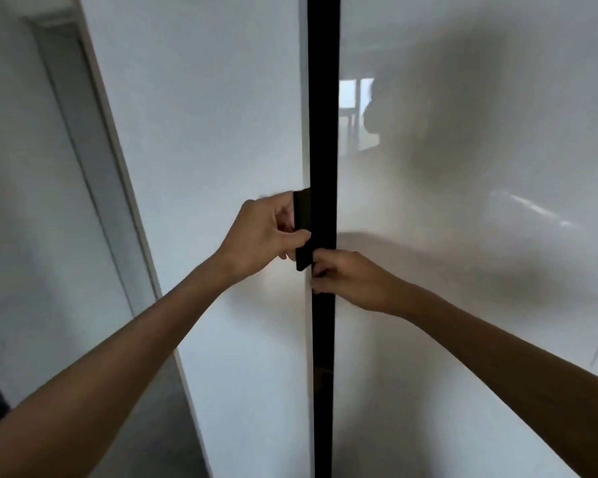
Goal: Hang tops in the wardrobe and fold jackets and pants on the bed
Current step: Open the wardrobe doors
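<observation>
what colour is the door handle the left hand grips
Black handle on a glossy white wardrobe door; head view shows it.

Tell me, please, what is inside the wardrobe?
Only a narrow dark gap shows between the white doors; nothing inside it can be made out. The doors, gripped by the left hand and right hand, cover everything else.

A plain white painted wall [11, 167] stood at left, with a recessed white door frame [83, 139] set into it. The glossy white wardrobe doors [204, 115] carried a blurred reflection of a bright window [354, 98]. Light was soft and even.
</observation>
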The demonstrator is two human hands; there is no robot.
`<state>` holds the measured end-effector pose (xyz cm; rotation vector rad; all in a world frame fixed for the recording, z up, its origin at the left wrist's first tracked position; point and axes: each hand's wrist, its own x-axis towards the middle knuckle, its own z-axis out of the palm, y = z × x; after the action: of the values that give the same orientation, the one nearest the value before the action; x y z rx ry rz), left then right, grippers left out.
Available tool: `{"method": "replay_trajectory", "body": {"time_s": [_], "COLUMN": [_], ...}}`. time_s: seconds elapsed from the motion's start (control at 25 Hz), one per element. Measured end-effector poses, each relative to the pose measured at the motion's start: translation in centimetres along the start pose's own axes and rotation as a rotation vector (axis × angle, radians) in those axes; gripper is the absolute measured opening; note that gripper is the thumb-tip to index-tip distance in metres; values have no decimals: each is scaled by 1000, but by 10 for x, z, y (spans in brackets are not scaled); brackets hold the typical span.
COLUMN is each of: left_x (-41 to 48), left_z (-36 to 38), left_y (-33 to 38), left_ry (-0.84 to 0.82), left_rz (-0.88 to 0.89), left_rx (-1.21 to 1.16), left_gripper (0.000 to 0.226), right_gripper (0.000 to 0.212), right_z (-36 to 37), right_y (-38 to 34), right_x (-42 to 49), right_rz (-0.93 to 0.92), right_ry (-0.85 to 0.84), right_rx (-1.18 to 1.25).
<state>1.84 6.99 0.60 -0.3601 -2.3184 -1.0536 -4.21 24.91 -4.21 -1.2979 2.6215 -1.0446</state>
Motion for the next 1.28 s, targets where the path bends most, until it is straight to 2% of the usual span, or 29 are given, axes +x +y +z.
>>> {"method": "replay_trajectory", "body": {"time_s": [0.04, 0.2, 0.44, 0.56, 0.68, 0.76, 0.84, 0.96, 1.16, 1.24, 1.28], "left_x": [-15, -86, -174, -209, -234, -243, -248, -252, -250, -249, -249], "left_z": [-14, -76, -139, -183, -223, -251, -282, -318, -345, -335, -322], "left_y": [3, 18, 26, 15, -2, -13, -25, -44, -57, -52, -47], "left_ry": [-21, -25, 341, 451, 628, 668, 660, 635, 536, 593, 683], "left_rz": [-15, -91, -224, -273, -334, -413, -507, -609, -725, -687, -586], "left_rx": [-5, -31, 82, 184, 515, 668, 680, 686, 665, 704, 739], "left_gripper": [19, 13, 29, 26, 22, 20, 18, 17, 18, 21, 33], "right_gripper": [22, 32, 26, 27, 33, 32, 32, 32, 36, 37, 37], "right_z": [8, 35, 94, 127, 147, 157, 171, 194, 203, 196, 191], "right_y": [-8, -59, -146, -185, -214, -229, -240, -250, -265, -267, -264], "right_x": [0, -1, 18, 32, 48, 58, 67, 76, 86, 88, 88], "right_rz": [-82, -364, -649, -725, -745, -734, -708, -629, -575, -568, -563], "right_ry": [-43, -199, -294, -369, -457, -418, -394, -444, -432, -409, -399], "right_rx": [-2, -34, -143, -232, -393, -436, -494, -576, -651, -650, -646]}}
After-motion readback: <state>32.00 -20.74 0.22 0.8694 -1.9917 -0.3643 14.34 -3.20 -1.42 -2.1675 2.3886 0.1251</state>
